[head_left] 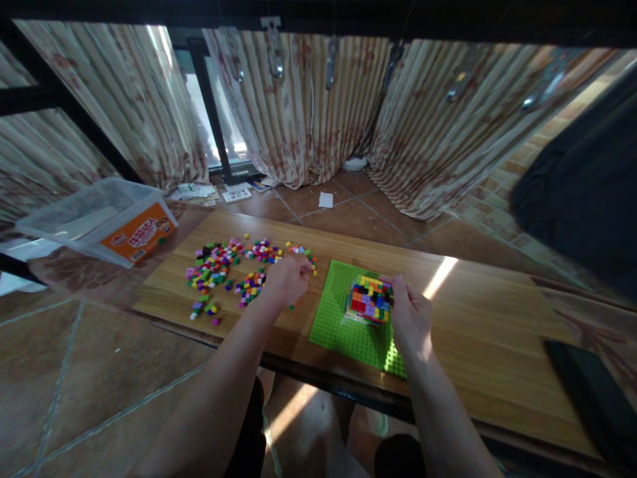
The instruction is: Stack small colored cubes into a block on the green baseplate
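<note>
A green baseplate point(343, 318) lies on the wooden board, and a multicoloured block of small bricks point(369, 299) stands on it. My right hand point(411, 315) rests against the right side of that block, fingers curled onto it. My left hand point(287, 279) hovers over the scattered small bricks point(223, 269) left of the plate. Its fingers are bunched together in a pinch; what they hold is too small to make out.
A clear plastic tub with an orange label point(107, 222) sits at the table's left end. A dark flat object point(592, 392) lies at the right edge. Curtains point(298, 113) hang behind the table, with papers on the tiled floor beneath them.
</note>
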The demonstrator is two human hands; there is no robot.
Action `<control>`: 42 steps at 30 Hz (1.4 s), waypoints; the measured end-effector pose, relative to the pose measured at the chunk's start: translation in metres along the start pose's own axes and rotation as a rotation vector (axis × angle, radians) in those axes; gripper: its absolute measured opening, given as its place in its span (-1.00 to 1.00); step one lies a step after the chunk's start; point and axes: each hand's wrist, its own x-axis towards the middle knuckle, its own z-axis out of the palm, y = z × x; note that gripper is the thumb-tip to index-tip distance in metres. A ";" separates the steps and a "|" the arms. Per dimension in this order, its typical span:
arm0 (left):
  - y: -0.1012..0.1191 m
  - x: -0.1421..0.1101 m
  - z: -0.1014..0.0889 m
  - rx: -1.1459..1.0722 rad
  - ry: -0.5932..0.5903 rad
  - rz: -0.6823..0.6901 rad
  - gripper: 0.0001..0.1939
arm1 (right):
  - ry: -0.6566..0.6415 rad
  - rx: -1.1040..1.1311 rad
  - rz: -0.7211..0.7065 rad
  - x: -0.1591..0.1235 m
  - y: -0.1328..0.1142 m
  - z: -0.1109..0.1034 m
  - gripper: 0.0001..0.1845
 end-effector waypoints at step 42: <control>0.068 -0.010 0.020 -0.137 0.005 0.476 -0.75 | -0.019 -0.013 -0.044 0.002 -0.001 0.001 -0.49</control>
